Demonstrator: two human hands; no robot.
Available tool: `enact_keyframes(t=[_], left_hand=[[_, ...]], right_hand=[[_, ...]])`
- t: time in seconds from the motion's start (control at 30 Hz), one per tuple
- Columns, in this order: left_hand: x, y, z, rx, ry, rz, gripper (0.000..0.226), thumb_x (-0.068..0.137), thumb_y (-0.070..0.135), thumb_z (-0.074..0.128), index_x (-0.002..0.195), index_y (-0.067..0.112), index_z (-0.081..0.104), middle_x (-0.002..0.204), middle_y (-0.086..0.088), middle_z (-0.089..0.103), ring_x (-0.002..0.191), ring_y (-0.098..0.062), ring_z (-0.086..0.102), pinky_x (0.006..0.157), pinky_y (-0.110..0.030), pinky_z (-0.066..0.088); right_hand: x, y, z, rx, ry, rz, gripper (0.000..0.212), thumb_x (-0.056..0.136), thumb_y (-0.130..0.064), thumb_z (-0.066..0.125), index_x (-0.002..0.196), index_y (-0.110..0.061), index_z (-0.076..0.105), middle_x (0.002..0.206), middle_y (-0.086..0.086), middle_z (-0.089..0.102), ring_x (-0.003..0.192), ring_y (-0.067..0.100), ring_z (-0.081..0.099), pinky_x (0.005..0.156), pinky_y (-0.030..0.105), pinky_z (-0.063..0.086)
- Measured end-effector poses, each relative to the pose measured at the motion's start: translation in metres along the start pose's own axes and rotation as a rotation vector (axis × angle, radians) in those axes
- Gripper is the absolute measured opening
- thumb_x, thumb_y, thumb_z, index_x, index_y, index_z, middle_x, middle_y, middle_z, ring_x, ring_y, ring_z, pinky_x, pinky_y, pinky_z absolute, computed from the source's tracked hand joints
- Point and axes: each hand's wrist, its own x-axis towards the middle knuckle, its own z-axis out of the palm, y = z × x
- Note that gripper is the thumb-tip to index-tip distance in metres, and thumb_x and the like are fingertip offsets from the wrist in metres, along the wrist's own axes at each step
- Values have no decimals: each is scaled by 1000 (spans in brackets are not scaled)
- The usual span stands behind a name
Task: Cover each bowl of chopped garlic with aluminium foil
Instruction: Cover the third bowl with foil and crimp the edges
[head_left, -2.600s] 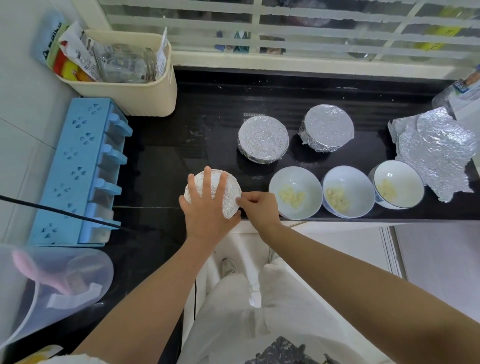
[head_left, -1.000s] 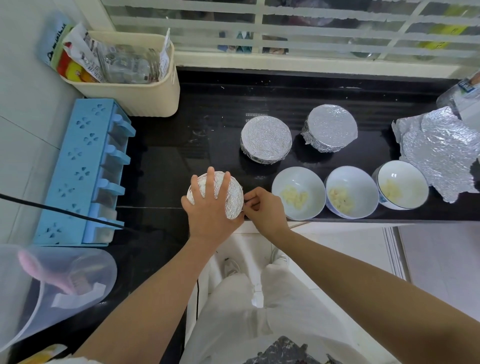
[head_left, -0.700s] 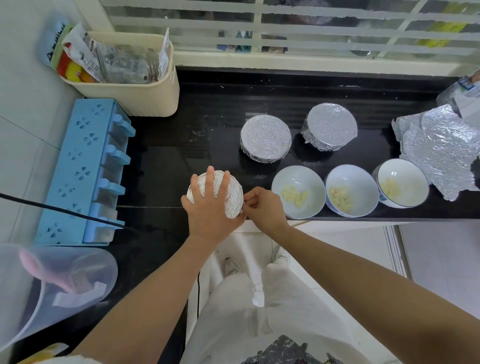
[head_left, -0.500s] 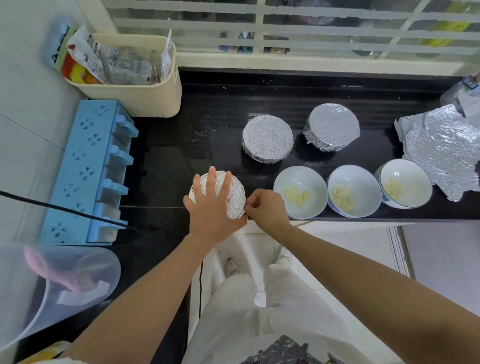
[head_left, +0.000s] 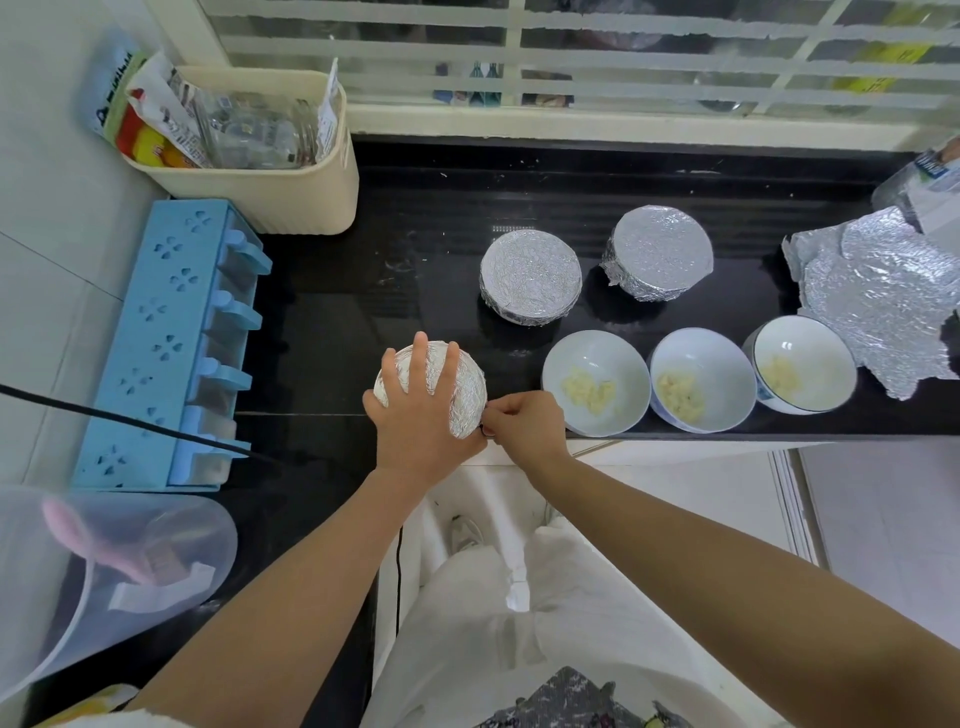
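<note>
Black stone counter (head_left: 415, 249) under a barred window, its front edge close to the person. L hand (head_left: 415, 415) lies flat on the foil-wrapped bowl (head_left: 467, 397), fingers straight & spread over the top, pressing down, gripping nothing. R hand (head_left: 524, 421) sits just R of it against the bowl's side, fingers curled, thumb & fingertips pinching the foil hem at the rim.

Beyond the R hand: 1st covered bowl (head_left: 530, 275), w/ 2nd covered bowl (head_left: 657, 252) farther R. Just R of the R hand: near open bowl (head_left: 595, 358), then mid open bowl (head_left: 701, 358) & far open bowl (head_left: 802, 345), each w/ chopped garlic. Past those, loose foil sheets (head_left: 878, 296). Well L of the L hand: blue rack (head_left: 166, 338).

Step looks like crimping the hem on bowl no. 3, approx. halfway thru the job. To do it well: L palm flat so the top stays taut & the bowl can't skid; R hand folds the hem down tight under the rim, small pinches, working round. Bowl sits near the counter edge, so press straight down, not outward. Thin foil tears if yanked.
</note>
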Motion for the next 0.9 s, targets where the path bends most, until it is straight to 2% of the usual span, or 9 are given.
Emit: enact_keyframes(t=[0.1, 0.17, 0.27, 0.37, 0.47, 0.53, 0.63, 0.77, 0.9], left_hand=[[1, 0, 0, 12, -10, -15, 100, 69, 82, 38, 154, 30, 23, 163, -10, 15, 143, -43, 23, 98, -66, 37], [1, 0, -1, 18, -27, -14, 101, 69, 81, 38, 154, 30, 22, 163, -10, 15, 143, -43, 22, 97, -66, 37], [1, 0, -5, -36, -48, -36, 102, 69, 81, 45, 154, 30, 20, 163, -10, 14, 143, -43, 20, 98, -67, 35], [6, 3, -11, -105, -103, -117, 109, 70, 80, 56, 155, 33, 8, 164, -8, 1, 146, -41, 9, 104, -66, 29], [7, 11, -19, -178, -146, -237, 117, 68, 81, 60, 155, 32, 0, 163, -6, -8, 146, -39, 3, 108, -62, 23], [2, 17, -22, -211, -114, -308, 122, 65, 83, 61, 156, 27, 1, 163, -5, -2, 145, -37, 6, 108, -60, 20], [-5, 18, -24, -241, -80, -381, 129, 63, 88, 57, 156, 18, 2, 161, -7, 7, 147, -35, 3, 110, -66, 14], [-8, 14, -17, -214, -41, -283, 129, 60, 93, 47, 157, 19, 5, 163, -12, 2, 149, -40, -5, 110, -72, 8], [-6, 10, -5, -95, -12, -102, 115, 63, 87, 49, 155, 24, 19, 163, -10, 11, 147, -44, 11, 105, -73, 26]], right_hand=[[-7, 0, 2, 47, -2, 4, 14, 81, -15, 69, 75, -4, 76, 77, 11, 73, 69, 23, 63, 76, 38, 55], [-8, -1, 3, 61, 24, 11, 9, 81, -10, 69, 80, -10, 78, 79, 1, 74, 80, 20, 68, 80, 35, 56], [-3, -5, 5, 59, 22, 28, 14, 78, -4, 67, 76, -12, 78, 72, -1, 71, 77, 23, 69, 80, 40, 58], [10, -16, 4, 19, 27, 20, 20, 73, 0, 59, 69, -10, 75, 64, 6, 68, 65, 22, 62, 71, 42, 60], [26, -29, 0, -115, 25, -26, 18, 73, 0, 54, 73, 1, 71, 66, 18, 59, 63, 20, 47, 58, 31, 50], [34, -35, -4, -189, 18, -62, 20, 74, 0, 53, 78, 2, 72, 74, 21, 63, 65, 17, 45, 61, 34, 50], [40, -40, -9, -217, -26, -82, 24, 80, -2, 54, 85, -8, 77, 90, 3, 73, 75, 15, 58, 69, 28, 51], [43, -37, -9, -241, -33, -115, 26, 82, -3, 53, 86, -11, 77, 93, 0, 74, 82, 21, 64, 69, 28, 49], [41, -33, -11, -240, -48, -157, 25, 82, -2, 52, 87, -5, 76, 87, 15, 72, 73, 30, 58, 65, 28, 47]])
